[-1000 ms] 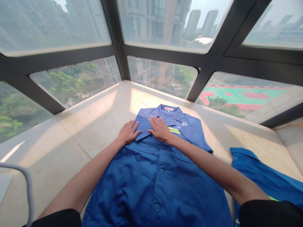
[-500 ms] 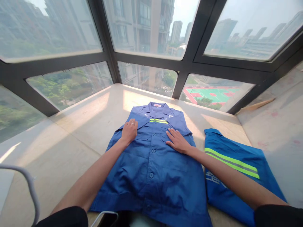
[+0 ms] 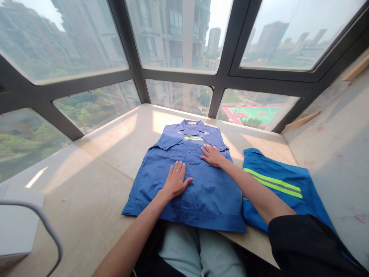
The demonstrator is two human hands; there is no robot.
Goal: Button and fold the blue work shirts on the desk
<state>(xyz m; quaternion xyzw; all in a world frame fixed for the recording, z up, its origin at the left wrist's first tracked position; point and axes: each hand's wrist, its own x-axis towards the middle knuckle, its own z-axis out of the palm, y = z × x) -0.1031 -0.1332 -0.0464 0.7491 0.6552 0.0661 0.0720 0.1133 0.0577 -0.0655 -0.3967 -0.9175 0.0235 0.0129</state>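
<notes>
A blue short-sleeved work shirt (image 3: 207, 196) lies front up on the pale ledge, its collar toward the window and its sleeves folded in over the chest. It has a button front, chest pockets and a yellow-green reflective stripe. My left hand (image 3: 175, 181), with a ring on one finger, rests flat on the lower middle of the shirt beside the buttons, thumb spread. Flat near the chest pocket on the right lies my right hand (image 3: 212, 156), fingers stretched out. The shirt's hem hangs slightly over the ledge's front edge, above my lap.
To the right, a second folded blue garment (image 3: 288, 173) with reflective stripes lies beside the wall (image 3: 340, 165). A white box (image 3: 17, 227) and a grey cable (image 3: 47, 223) are at the left. Windows (image 3: 178, 38) border the far side of the ledge (image 3: 95, 184).
My left hand has moved from the left sleeve down and toward the middle of the shirt. My right hand stays near the chest pocket. The view has shifted, showing my lap and the box.
</notes>
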